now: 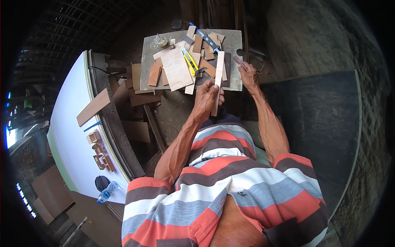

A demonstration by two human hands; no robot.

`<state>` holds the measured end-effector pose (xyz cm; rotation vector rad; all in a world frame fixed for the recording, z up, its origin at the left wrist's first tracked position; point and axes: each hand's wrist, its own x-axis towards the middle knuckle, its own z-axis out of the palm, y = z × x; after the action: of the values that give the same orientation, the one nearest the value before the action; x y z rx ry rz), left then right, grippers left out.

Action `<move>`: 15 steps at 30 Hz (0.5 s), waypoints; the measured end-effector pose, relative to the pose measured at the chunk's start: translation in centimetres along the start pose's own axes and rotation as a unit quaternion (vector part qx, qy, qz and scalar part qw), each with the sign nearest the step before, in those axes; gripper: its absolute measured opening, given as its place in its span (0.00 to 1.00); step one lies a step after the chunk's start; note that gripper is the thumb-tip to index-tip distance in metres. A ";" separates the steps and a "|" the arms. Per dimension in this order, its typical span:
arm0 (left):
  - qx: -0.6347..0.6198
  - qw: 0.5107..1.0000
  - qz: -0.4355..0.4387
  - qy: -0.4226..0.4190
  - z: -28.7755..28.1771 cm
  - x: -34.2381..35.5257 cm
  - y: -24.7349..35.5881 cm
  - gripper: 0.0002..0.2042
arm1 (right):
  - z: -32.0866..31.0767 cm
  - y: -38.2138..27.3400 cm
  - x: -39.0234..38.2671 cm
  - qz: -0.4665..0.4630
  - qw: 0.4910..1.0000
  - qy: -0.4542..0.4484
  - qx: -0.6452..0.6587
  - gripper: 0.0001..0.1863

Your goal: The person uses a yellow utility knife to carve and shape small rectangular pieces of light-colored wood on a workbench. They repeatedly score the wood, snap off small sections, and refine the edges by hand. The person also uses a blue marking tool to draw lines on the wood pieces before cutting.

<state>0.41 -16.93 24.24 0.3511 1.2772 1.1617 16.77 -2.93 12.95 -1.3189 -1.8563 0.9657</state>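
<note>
My left hand [207, 95] is closed around the lower part of a long, narrow, pale wooden strip [219, 74]. The strip points away from me, and its far end reaches over the small worktable [233, 41]. Just off the table's right edge, my right hand [249, 78] grips a small reddish-brown block [239, 62]; its exact kind is hard to make out. The two hands are apart, and the block does not touch the strip. Left of the strip, a yellow utility knife [188, 61] lies by a pale plywood sheet [175, 70].
Brown wood offcuts [154, 74], a blue-and-black long tool [205, 38] and a glass jar [161, 40] crowd the table. On the left, a white board [72, 111] carries small wooden boxes [98, 154], a plank [94, 107] and a plastic bottle [108, 192]. A dark panel [317, 119] stands right.
</note>
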 end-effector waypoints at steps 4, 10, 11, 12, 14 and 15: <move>-0.123 0.992 -0.030 0.022 -1.3 -0.1 0.6 0.09 | 3.3 2.4 -0.4 0.113 0.993 -0.034 0.023 0.15; -0.328 0.942 -0.062 -0.045 -5.6 -0.6 1.0 0.17 | 7.3 3.7 0.5 0.113 0.990 -0.050 -0.072 0.19; -0.348 0.933 -0.078 -0.039 -6.0 -0.6 1.3 0.19 | 8.0 4.1 0.9 0.133 0.988 -0.047 -0.066 0.18; -0.372 0.923 -0.077 -0.059 -6.6 -0.6 1.3 0.18 | 8.2 4.0 1.1 0.137 0.986 -0.053 -0.083 0.18; -0.419 0.900 -0.073 -0.098 -7.8 -0.4 1.2 0.17 | 8.5 3.9 1.8 0.143 0.981 -0.065 -0.116 0.18; -0.423 0.897 -0.070 -0.104 -8.3 -0.2 1.4 0.17 | 8.6 3.8 2.4 0.154 0.979 -0.072 -0.113 0.18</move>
<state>-7.43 -19.61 22.67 -0.2587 0.5091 1.3936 10.69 -1.47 5.51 -1.7543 -1.9518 1.0514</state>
